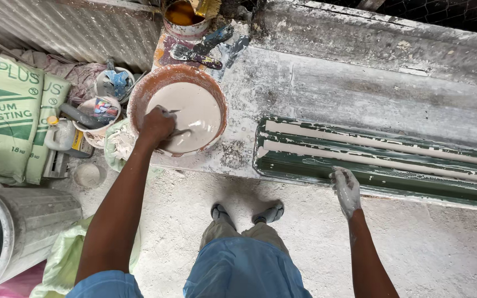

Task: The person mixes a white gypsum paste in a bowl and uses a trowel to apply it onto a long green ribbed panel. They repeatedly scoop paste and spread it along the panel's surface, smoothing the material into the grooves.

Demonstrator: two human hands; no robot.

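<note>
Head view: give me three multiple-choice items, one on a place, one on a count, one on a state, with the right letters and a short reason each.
1. Where does the right hand rest?
A. on the near edge of the green mould
B. inside the round basin
C. on the metal bin

2. How many pale filled channels run along the green mould?
A. one
B. two
C. five

3. What state is the left hand in?
A. open and flat on the bench
B. closed on a tool dipped in the pale mix of the basin
C. hanging free at the side

Answers:
1. A: the plaster-coated fingers lie on the mould's near rim.
2. B: two pale strips show between the green ridges.
3. B: the fist grips a thin metal tool whose end is in the pale mix.
</note>
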